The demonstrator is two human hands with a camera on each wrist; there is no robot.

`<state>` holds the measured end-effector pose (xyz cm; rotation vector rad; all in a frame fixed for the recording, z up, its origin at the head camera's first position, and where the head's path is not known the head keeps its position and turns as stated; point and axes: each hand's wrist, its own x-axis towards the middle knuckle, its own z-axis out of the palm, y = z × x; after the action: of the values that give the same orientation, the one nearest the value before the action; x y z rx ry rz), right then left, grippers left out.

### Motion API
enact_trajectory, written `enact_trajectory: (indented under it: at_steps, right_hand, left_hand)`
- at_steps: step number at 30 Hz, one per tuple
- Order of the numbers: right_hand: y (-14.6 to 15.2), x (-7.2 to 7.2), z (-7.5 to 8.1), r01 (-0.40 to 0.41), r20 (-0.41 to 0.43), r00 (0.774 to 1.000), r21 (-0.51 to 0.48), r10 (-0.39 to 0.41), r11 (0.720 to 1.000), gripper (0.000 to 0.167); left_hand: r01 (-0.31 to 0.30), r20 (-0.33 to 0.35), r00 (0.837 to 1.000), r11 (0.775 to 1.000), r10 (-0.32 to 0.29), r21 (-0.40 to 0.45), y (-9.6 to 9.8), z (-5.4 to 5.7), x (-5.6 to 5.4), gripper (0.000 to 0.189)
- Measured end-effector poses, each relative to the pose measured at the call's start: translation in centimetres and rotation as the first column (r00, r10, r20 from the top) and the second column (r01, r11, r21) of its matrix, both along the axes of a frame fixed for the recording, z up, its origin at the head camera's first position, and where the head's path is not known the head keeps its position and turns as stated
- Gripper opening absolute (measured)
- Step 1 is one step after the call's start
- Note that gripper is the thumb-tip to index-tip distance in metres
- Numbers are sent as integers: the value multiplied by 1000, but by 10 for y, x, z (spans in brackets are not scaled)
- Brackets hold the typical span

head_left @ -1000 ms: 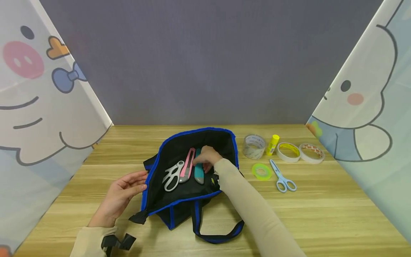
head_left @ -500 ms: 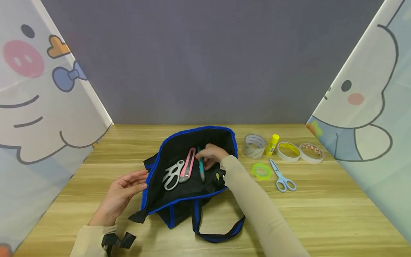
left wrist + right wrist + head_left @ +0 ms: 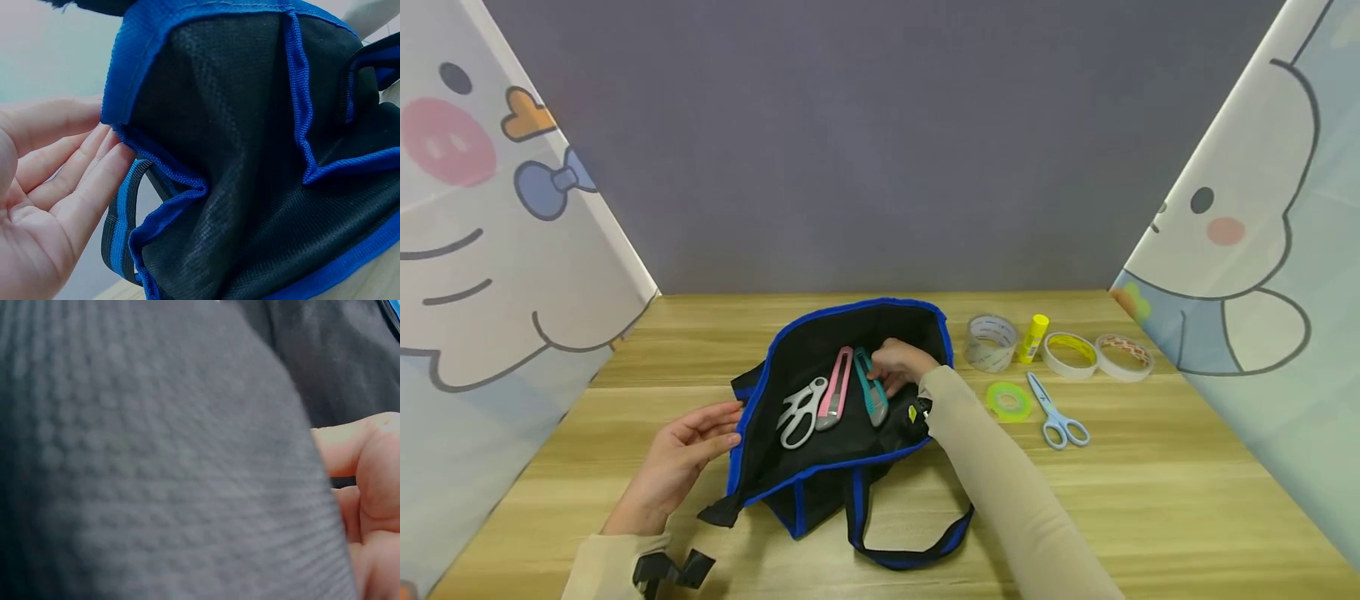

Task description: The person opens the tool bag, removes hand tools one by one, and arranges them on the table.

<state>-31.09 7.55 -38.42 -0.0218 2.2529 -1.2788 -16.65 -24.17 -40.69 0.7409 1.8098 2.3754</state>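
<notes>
A black fabric bag (image 3: 842, 446) with blue trim lies with its mouth spread wide. At its left edge my left hand (image 3: 681, 454) pinches the blue-trimmed rim (image 3: 120, 94) between thumb and fingers. Inside the bag, white scissors (image 3: 802, 414), a pink utility knife (image 3: 835, 392) and a teal utility knife (image 3: 874, 400) lie side by side. My right hand (image 3: 901, 365) reaches in from the right, its curled fingers on the teal knife's right side. Fabric covers most of the right wrist view, where only part of that hand (image 3: 375, 481) shows.
Right of the bag stand a clear tape roll (image 3: 991, 346) and a yellow glue stick (image 3: 1033, 337). Two white tape rolls (image 3: 1070, 367), a green tape roll (image 3: 1009, 402) and light blue scissors (image 3: 1056, 417) lie there too. The bag's strap (image 3: 910, 560) loops toward the front.
The teal knife, moved by my right hand, went from flat to on its edge, then flat again, its lower end now further right. The left hand stays at the rim.
</notes>
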Motion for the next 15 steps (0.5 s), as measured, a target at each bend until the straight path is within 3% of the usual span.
enact_trajectory:
  at_steps: [3,6,11,15]
  right_hand:
    - [0,-1,-1,-7,22,1000,-25,8,1000,19]
    - [1,-3,-1,-16,40,999,-38,18,999,6]
    - [3,-2,2,-60,48,997,-59,63,996,45]
    - [3,2,11,-97,39,994,-116,102,988,46]
  left_hand:
    - [-4,-6,1000,1000,4,7,-2,-1,2,48]
    - [-3,-17,1000,1000,3,9,-2,-1,2,48]
    - [13,-26,1000,1000,-13,9,-1,-1,2,47]
    - [26,-31,999,999,-25,20,-1,-2,2,48]
